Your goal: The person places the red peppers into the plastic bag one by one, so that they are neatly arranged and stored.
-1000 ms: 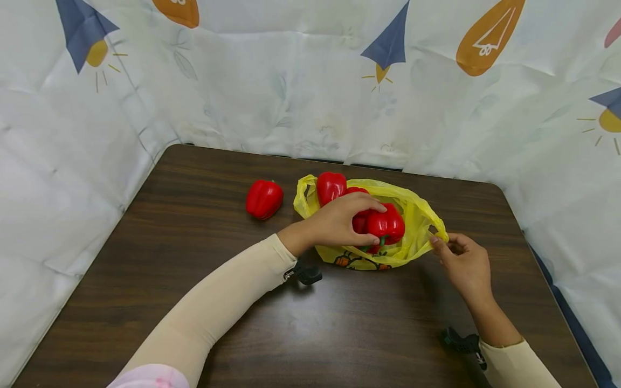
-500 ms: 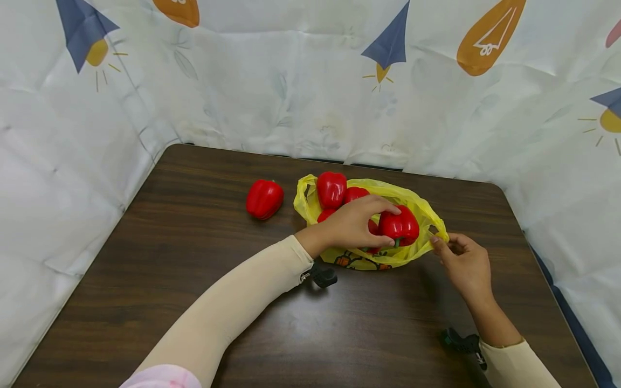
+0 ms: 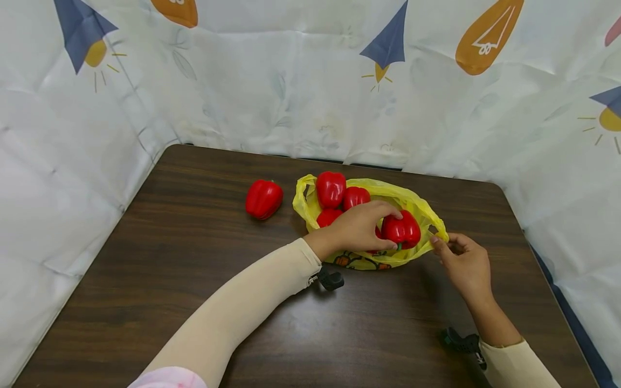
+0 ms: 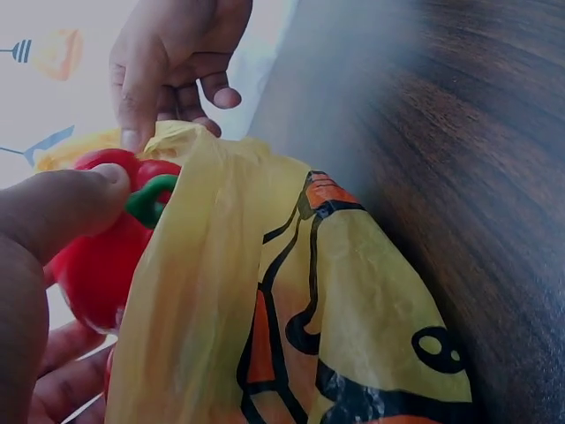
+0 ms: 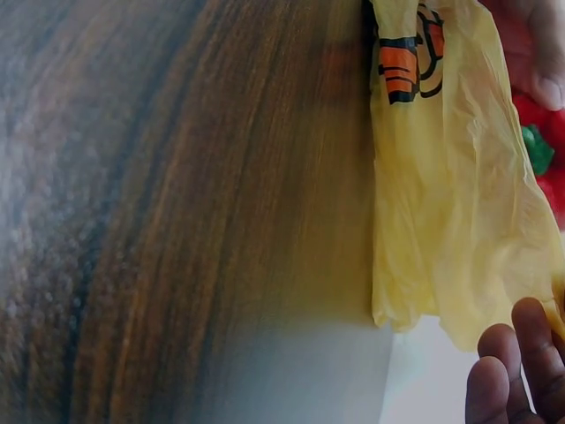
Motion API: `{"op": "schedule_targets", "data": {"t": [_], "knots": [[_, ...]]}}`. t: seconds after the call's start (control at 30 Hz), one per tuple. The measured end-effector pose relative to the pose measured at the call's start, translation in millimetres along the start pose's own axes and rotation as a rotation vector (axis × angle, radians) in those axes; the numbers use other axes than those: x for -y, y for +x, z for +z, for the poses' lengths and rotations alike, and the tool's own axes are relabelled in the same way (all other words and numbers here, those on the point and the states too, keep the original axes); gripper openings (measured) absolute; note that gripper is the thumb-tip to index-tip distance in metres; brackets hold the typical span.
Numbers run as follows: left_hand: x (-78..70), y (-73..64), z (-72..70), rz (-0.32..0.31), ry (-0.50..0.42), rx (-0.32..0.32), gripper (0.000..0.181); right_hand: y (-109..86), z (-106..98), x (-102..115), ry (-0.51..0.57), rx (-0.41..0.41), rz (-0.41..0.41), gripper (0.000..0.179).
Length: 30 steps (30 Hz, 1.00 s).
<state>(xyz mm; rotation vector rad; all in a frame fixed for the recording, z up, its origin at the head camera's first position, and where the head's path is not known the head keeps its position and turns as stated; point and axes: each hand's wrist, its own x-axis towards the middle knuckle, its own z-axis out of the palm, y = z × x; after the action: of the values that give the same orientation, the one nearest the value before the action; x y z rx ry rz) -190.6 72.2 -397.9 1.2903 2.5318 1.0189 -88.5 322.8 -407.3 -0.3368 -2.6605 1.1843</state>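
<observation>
A yellow plastic bag (image 3: 421, 207) with a printed front lies with its mouth open on the table. My left hand (image 3: 361, 226) reaches over its near rim and grips a red bell pepper (image 3: 401, 230) with a green stem, at the right side of the mouth. In the left wrist view the thumb (image 4: 75, 203) presses on this pepper near its stem. Several more red peppers (image 3: 331, 188) sit in the bag, partly behind my left hand. My right hand (image 3: 466, 267) pinches the bag's handle at the right.
Another red pepper (image 3: 264, 199) lies on the dark wooden table (image 3: 194, 242), left of the bag. A white printed sheet (image 3: 271, 86) hangs behind the table's far edge.
My left hand has carried its pepper to the right inside the bag mouth, uncovering more of the peppers at the left. The right hand keeps its place on the handle.
</observation>
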Motion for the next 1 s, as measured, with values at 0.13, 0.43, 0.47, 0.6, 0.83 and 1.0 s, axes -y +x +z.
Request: {"op": "schedule_targets", "data": {"t": [0.13,0.43,0.47,0.6,0.83,1.0], "knots": [[-2.4,0.8,0.7,0.001,0.013,0.045,0.057,-0.2,1,0,-0.004,-0.003,-0.004,0.045],[-5.3,-3.1,-5.8,0.017,-0.034,0.072,0.059,0.4,2,-1,-0.004,-0.009,-0.020,0.043],[-5.3,-3.9,-6.5,0.023,-0.040,0.068,0.059,0.5,2,-1,-0.003,-0.010,-0.023,0.042],[-5.1,-9.1,-10.6,0.022,-0.072,0.054,0.059,0.7,2,-2,0.000,-0.009,-0.026,0.043],[-2.0,-19.5,-23.6,0.032,-0.123,0.045,0.061,0.4,2,-2,0.005,-0.007,-0.019,0.042],[0.9,-27.3,-36.9,0.050,-0.112,0.032,0.059,0.9,3,-2,0.001,-0.009,-0.022,0.041]]}}
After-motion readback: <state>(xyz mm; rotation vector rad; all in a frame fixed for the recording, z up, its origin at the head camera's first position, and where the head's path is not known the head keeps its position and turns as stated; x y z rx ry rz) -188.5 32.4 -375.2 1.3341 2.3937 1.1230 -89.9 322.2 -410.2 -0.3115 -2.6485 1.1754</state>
